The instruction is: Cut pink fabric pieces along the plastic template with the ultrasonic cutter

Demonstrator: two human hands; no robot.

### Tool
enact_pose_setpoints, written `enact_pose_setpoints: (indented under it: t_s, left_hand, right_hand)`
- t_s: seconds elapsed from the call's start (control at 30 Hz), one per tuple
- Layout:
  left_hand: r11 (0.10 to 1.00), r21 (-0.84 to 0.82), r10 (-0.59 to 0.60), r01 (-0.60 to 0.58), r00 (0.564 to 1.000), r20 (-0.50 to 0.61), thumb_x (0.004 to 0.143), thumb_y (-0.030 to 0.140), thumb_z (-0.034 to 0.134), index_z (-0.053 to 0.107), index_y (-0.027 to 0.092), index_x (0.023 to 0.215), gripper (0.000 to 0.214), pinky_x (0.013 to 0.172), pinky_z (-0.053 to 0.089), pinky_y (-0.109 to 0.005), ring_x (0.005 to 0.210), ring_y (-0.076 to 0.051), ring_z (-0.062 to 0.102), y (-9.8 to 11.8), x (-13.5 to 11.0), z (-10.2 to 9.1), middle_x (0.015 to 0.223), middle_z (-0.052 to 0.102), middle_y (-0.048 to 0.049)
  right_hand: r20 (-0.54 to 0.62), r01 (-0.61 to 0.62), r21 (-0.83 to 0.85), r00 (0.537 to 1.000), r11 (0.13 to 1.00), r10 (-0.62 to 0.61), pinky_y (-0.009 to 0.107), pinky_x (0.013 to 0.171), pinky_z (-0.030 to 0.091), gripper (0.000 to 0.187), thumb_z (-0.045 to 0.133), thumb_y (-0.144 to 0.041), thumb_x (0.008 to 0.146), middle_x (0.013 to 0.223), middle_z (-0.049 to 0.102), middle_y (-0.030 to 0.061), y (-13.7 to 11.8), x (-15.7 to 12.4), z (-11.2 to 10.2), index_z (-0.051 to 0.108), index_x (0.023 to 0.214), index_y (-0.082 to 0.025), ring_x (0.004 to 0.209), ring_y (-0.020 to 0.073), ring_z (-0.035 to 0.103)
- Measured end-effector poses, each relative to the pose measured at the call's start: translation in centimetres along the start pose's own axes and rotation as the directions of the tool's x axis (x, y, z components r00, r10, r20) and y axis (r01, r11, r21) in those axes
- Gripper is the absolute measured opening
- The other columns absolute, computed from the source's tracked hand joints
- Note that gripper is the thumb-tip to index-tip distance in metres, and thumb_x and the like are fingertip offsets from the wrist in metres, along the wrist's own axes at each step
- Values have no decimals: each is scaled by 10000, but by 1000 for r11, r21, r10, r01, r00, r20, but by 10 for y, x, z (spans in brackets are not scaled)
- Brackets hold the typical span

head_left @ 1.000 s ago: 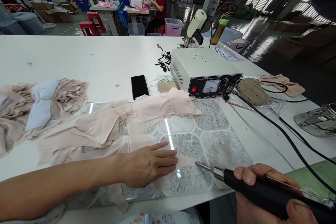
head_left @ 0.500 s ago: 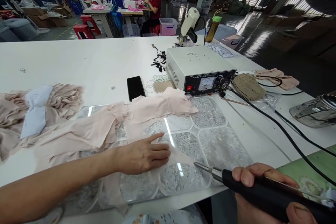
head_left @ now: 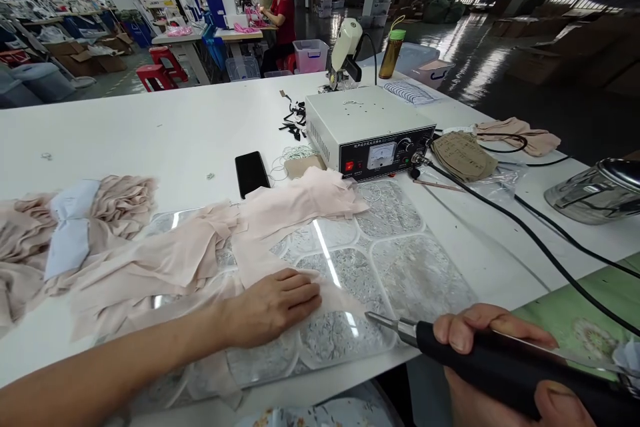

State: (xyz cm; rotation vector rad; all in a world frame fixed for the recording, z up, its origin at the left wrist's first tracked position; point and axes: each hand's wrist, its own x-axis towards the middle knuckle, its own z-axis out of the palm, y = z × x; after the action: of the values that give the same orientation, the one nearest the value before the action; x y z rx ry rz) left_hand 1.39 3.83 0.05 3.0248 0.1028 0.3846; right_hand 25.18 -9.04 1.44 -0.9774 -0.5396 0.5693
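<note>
My left hand (head_left: 280, 307) lies palm down, pressing a thin beige fabric piece (head_left: 343, 298) onto a clear sheet with a grey stone pattern (head_left: 420, 267). Its fingers are close together and none wraps round anything. In my right hand (head_left: 480, 321) is a black-handled ultrasonic hand tool (head_left: 500, 367) with a narrow metal tip. That tip touches or nearly touches the fabric's pointed right end; I cannot tell which. Above my left hand lies a stack of beige pieces (head_left: 305, 200), and another pile (head_left: 165, 250) spreads to the left.
A power box (head_left: 370, 120) with a dial stands behind the sheet, a black cable (head_left: 530, 227) leading from it. Around it are a phone (head_left: 251, 173), brown templates (head_left: 464, 155) and a glass jar (head_left: 595, 193). A tied fabric bundle (head_left: 70, 227) lies left. People sit and stand beyond the table.
My left hand's raised, spread index finger has come down beside the others, and the hand sits slightly lower in view. The tool tip stays at the fabric's end. The camera view has shifted slightly.
</note>
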Motion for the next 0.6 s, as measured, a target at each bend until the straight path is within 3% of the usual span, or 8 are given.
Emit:
enact_pose_setpoints:
  t_s: [0.17, 0.33, 0.6]
  left_hand:
    - [998, 1, -59, 59, 997, -44, 968, 72, 401, 613, 85, 1050, 227, 874, 493, -341, 984, -204, 609, 5, 7, -2, 1027, 664, -123]
    - [998, -23, -53, 51, 995, -84, 978, 103, 388, 553, 64, 1160, 248, 910, 490, -383, 987, -219, 600, 20, 17, 4, 1106, 635, -154]
    - [995, -51, -90, 87, 994, -61, 959, 94, 422, 527, 64, 1173, 240, 957, 485, -402, 978, -214, 596, 17, 15, 10, 1029, 628, -140]
  right_hand:
    - [77, 25, 18, 997, 1000, -26, 314, 509, 464, 277, 603, -479, 687, 654, 512, -11, 0, -3, -3, 579, 785, -220, 546, 139, 491]
    - [91, 49, 25, 995, 999, -51, 323, 512, 471, 281, 585, -471, 719, 682, 527, 3, 0, -5, -4, 594, 811, -206, 547, 142, 510]
    - [76, -52, 9, 996, 999, 51, 364, 593, 498, 276, 562, -488, 749, 725, 481, 7, 0, -17, -16, 536, 863, -238, 639, 166, 488]
